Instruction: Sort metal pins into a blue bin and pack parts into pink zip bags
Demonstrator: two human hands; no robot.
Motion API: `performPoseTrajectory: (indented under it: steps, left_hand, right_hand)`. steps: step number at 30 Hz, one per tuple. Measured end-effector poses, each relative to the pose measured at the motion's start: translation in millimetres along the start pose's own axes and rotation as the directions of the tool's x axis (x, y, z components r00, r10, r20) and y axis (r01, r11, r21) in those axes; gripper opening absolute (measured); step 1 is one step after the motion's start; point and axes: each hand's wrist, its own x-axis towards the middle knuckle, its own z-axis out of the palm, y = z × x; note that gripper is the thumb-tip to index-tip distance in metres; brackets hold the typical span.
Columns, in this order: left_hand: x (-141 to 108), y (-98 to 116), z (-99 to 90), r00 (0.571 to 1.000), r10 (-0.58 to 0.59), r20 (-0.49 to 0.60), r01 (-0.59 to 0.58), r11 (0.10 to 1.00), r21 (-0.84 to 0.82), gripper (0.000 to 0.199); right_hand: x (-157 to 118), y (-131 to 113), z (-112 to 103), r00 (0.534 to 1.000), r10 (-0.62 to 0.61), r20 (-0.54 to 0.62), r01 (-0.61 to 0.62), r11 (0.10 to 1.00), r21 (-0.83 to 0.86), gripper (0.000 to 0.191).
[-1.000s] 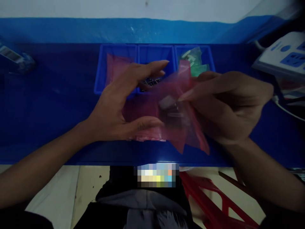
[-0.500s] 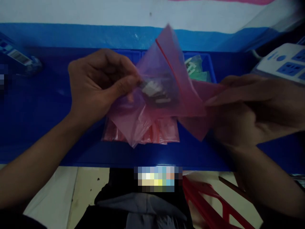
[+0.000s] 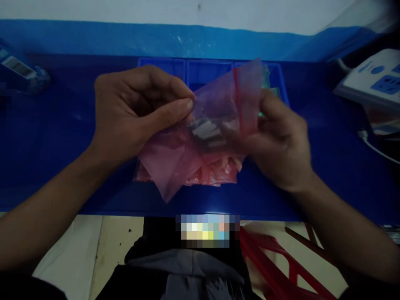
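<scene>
A translucent pink zip-lock bag [image 3: 215,106] with a red zip strip is held up above the table. Small white and dark pieces [image 3: 208,130] show through its plastic; their kind is unclear. My left hand [image 3: 134,110] pinches the bag's left edge between thumb and fingers. At the zip end, my right hand [image 3: 281,143] is closed on the bag, slightly blurred. Another pink plastic flap [image 3: 165,166] hangs below my left fingers; whether it belongs to a second bag I cannot tell. Under both hands, more pink bags [image 3: 212,175] lie on the table.
Blue bins [image 3: 209,68] stand in a row behind the hands, the right one with green-tinted bags [image 3: 267,79]. A white power strip [image 3: 375,75] is at the right, with a white cable [image 3: 379,146]. A blue package [image 3: 21,68] lies at the left. Below is a red stool [image 3: 281,258].
My right hand has moved left from the far right and now grips the bag's zip end. The bag has turned, its zip end now facing right. My left hand keeps its pinch.
</scene>
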Motion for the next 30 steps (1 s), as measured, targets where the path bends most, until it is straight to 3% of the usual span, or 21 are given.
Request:
performPoseTrajectory:
  steps: [2,3,5,8,11,13,16,22,26,30]
  left_hand:
    - [-1.0,3.3,-0.1,0.998,-0.064,0.015,0.065,0.998,-0.027,0.014]
    - [-0.8,5.1,-0.7,0.994,-0.098,0.043,0.101,0.992,-0.077,0.02]
    - [0.9,8.1,-2.1,0.982,-0.144,0.125,0.169,0.96,-0.223,0.029]
    - [3.6,9.4,-3.6,0.976,-0.133,0.172,0.188,0.913,-0.362,0.023]
    - [2.8,7.8,-3.7,0.979,-0.109,0.175,0.164,0.926,-0.341,0.011]
    - [0.7,6.7,-3.3,0.977,-0.103,0.187,0.158,0.937,-0.31,0.01]
    - [-2.7,7.3,-3.6,0.983,-0.069,0.168,0.109,0.964,-0.244,0.011]
    - [-7.3,11.7,-5.5,0.988,-0.066,0.138,0.072,0.997,-0.038,0.009]
    - [-4.8,9.5,-2.3,0.998,-0.004,0.058,0.013,0.987,-0.161,0.004]
    - [4.4,9.5,-0.9,0.994,-0.077,-0.083,0.048,0.952,-0.303,0.025]
  right_hand:
    - [-4.2,0.7,4.8,0.997,0.026,0.078,-0.035,0.993,0.115,0.028]
    - [-5.7,1.7,6.9,0.988,0.097,0.124,-0.124,0.964,0.234,0.021]
    - [-5.8,3.7,9.2,0.97,0.23,0.085,-0.244,0.872,0.424,0.013]
    - [1.3,4.3,8.2,0.927,0.375,-0.011,-0.273,0.695,0.665,0.015]
    - [8.1,2.5,7.1,0.911,0.409,0.054,-0.302,0.572,0.763,0.018]
    - [8.3,1.7,7.9,0.916,0.391,0.093,-0.319,0.566,0.76,0.018]
    - [4.7,1.6,8.6,0.921,0.382,0.077,-0.32,0.628,0.709,0.016]
    - [2.5,1.6,2.0,0.913,0.401,0.074,-0.363,0.718,0.594,0.028]
    - [3.5,5.0,1.8,0.923,0.37,0.101,-0.351,0.708,0.612,0.013]
    - [8.9,4.6,2.9,0.924,0.378,0.051,-0.303,0.646,0.7,0.01]
